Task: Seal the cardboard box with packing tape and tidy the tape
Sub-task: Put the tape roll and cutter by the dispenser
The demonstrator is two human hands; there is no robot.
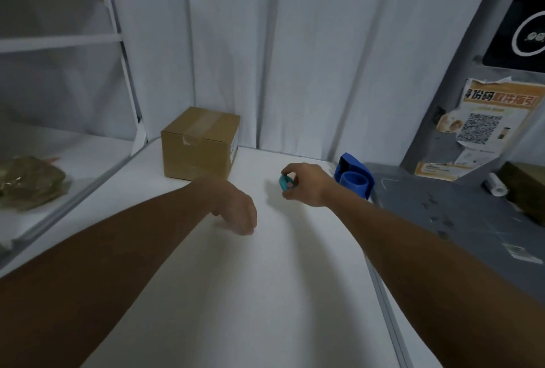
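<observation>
Both hands are reaching out over a white table (265,294), seen from the head camera looking down along two bare forearms. Left hand (236,211) is curling loosely downward with its fingertips touching the table surface and gripping nothing. Right hand (303,183) is pinching a small teal object (285,183) with a pink spot between thumb and fingers; what this object is cannot be told, though it may be a small cutter.

A cardboard box (200,143) is sitting at the far left of the table, against a grey curtain, well apart from both hands. Clear tape (203,123) is already running across its closed top and down the front face, so the sealing appears largely done. A blue tape dispenser (355,177) is standing at the table's right edge, just beside the right hand.

Judging from this, the tidying step is in hand; the next move likely calls for setting the small object down by the dispenser.

On the right wall, an orange and white poster (489,114) is showing a QR code and Chinese characters, too blurred to read. A white label on the box's side is also unreadable.
</observation>
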